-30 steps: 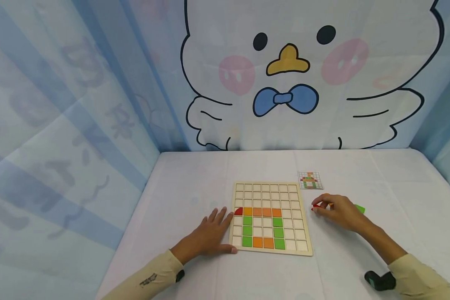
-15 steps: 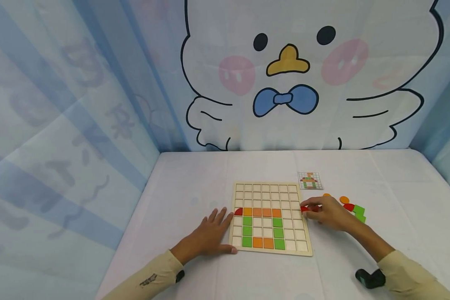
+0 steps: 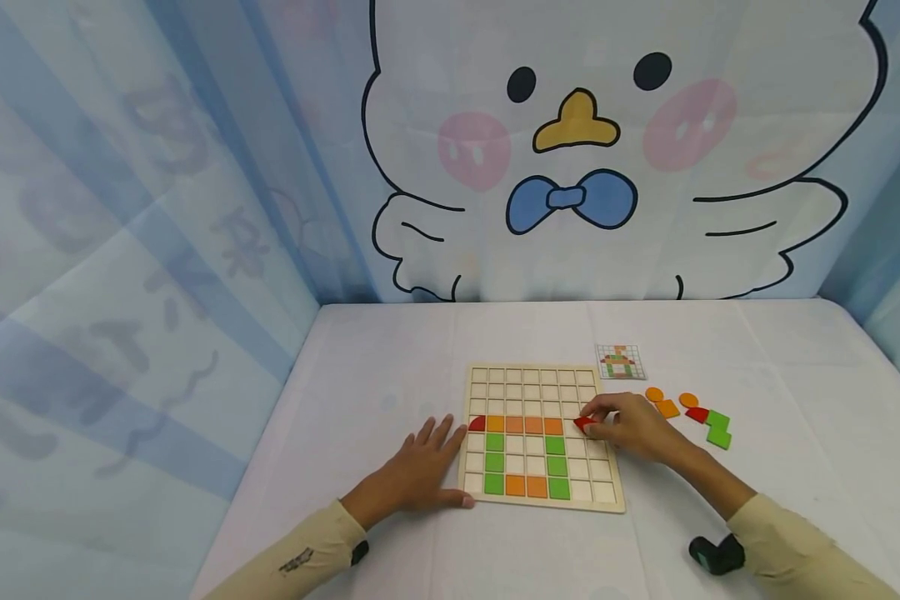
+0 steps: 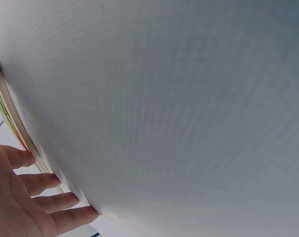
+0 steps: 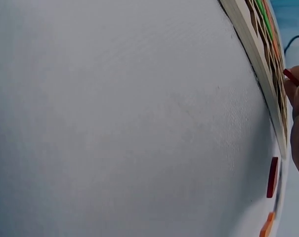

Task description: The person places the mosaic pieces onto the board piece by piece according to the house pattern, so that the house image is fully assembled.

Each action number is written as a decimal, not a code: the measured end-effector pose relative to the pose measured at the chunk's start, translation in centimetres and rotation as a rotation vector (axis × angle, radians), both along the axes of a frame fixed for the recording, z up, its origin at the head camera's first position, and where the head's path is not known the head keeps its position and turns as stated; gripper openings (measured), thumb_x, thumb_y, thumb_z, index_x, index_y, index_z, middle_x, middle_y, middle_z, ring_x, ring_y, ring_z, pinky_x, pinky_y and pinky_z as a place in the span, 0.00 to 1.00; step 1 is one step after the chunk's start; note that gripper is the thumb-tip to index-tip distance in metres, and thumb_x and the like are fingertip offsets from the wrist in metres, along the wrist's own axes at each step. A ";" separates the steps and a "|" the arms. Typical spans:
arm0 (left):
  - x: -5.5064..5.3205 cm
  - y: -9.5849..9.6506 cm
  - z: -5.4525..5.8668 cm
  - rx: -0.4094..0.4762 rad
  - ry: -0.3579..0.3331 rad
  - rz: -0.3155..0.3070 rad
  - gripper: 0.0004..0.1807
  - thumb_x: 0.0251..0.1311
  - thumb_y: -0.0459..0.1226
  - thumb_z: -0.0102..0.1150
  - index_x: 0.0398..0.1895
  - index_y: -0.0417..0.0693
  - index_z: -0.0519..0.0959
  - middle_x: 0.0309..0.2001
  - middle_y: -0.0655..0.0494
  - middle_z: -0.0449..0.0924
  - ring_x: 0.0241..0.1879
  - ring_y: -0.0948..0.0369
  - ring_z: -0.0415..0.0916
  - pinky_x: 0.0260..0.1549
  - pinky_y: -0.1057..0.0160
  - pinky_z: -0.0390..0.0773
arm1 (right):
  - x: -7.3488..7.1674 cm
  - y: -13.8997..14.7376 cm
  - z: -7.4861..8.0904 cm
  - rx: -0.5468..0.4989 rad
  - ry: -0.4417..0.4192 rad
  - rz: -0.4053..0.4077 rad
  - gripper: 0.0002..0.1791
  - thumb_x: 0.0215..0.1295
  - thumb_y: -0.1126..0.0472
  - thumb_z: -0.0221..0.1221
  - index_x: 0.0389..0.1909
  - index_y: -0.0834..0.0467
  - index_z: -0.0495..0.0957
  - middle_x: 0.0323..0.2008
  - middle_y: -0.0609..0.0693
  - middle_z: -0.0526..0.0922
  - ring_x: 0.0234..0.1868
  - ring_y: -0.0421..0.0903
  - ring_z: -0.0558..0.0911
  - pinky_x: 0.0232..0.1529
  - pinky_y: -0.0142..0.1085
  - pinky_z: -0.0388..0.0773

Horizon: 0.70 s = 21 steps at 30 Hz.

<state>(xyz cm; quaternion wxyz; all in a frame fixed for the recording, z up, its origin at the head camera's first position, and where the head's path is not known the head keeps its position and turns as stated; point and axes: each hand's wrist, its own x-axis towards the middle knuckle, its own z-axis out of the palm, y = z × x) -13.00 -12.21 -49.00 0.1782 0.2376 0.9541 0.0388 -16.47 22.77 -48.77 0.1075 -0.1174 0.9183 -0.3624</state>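
Observation:
In the head view, a wooden grid board (image 3: 540, 365) lies on the white-covered table. A row of orange tiles (image 3: 533, 425) crosses it, with a red rounded tile (image 3: 477, 423) at its left end. Green tiles (image 3: 494, 462) run down in two columns below, and orange ones join them at the bottom. My right hand (image 3: 633, 427) pinches another red tile (image 3: 582, 424) between thumb and fingertips, over the board just right of the orange row. My left hand (image 3: 420, 471) lies spread on the table, its fingertips and thumb at the board's left edge.
Right of the board lie loose tiles: orange round ones (image 3: 688, 400), an orange square (image 3: 667, 408), a red tile (image 3: 697, 414) and green squares (image 3: 718, 437). Behind them lies a small pattern card (image 3: 621, 362) with a coloured grid. A printed curtain (image 3: 570, 250) hangs behind the table.
My right hand has moved left from the loose tiles to over the board, carrying the red tile. The loose tiles it covered now show. My left hand has stayed still.

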 end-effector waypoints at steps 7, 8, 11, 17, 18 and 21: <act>0.0 0.0 -0.2 -0.002 0.005 -0.005 0.59 0.48 0.73 0.56 0.79 0.55 0.48 0.79 0.48 0.45 0.77 0.43 0.45 0.67 0.39 0.60 | -0.1 -1.0 -0.4 0.025 0.036 -0.005 0.08 0.62 0.57 0.65 0.41 0.52 0.83 0.28 0.44 0.79 0.25 0.42 0.71 0.23 0.29 0.67; 0.0 -0.1 -0.2 0.000 0.006 -0.007 0.59 0.48 0.73 0.55 0.79 0.55 0.48 0.79 0.47 0.45 0.77 0.42 0.46 0.67 0.39 0.61 | -0.1 -1.1 -0.5 0.029 0.044 -0.003 0.08 0.62 0.56 0.66 0.41 0.52 0.84 0.28 0.43 0.79 0.26 0.42 0.71 0.24 0.30 0.67; -0.1 -0.1 -0.1 0.001 0.005 -0.009 0.59 0.48 0.73 0.55 0.79 0.55 0.48 0.79 0.47 0.45 0.77 0.42 0.45 0.67 0.39 0.61 | 0.0 -1.3 -0.6 0.050 0.067 -0.010 0.09 0.61 0.55 0.67 0.40 0.51 0.84 0.27 0.42 0.79 0.27 0.42 0.71 0.25 0.30 0.67; -0.1 -0.1 -0.1 -0.002 0.004 -0.010 0.59 0.49 0.73 0.55 0.79 0.55 0.48 0.79 0.48 0.45 0.77 0.42 0.45 0.67 0.39 0.61 | 0.3 -1.5 -0.6 0.092 0.106 -0.009 0.11 0.58 0.54 0.69 0.41 0.52 0.85 0.26 0.41 0.77 0.28 0.41 0.72 0.26 0.30 0.67; -0.1 -0.1 -0.1 -0.001 0.005 -0.010 0.59 0.49 0.73 0.55 0.79 0.55 0.48 0.79 0.47 0.45 0.77 0.42 0.45 0.67 0.39 0.61 | 0.3 -1.5 -0.6 0.097 0.107 -0.007 0.11 0.58 0.54 0.69 0.41 0.52 0.85 0.26 0.41 0.77 0.28 0.41 0.72 0.26 0.30 0.67; 0.0 -0.1 0.0 -0.003 0.005 -0.013 0.59 0.49 0.73 0.55 0.79 0.55 0.48 0.79 0.47 0.45 0.77 0.42 0.45 0.67 0.39 0.61 | 0.4 -1.4 -0.4 0.111 0.105 0.000 0.12 0.57 0.55 0.69 0.42 0.53 0.85 0.26 0.42 0.77 0.28 0.41 0.71 0.25 0.30 0.66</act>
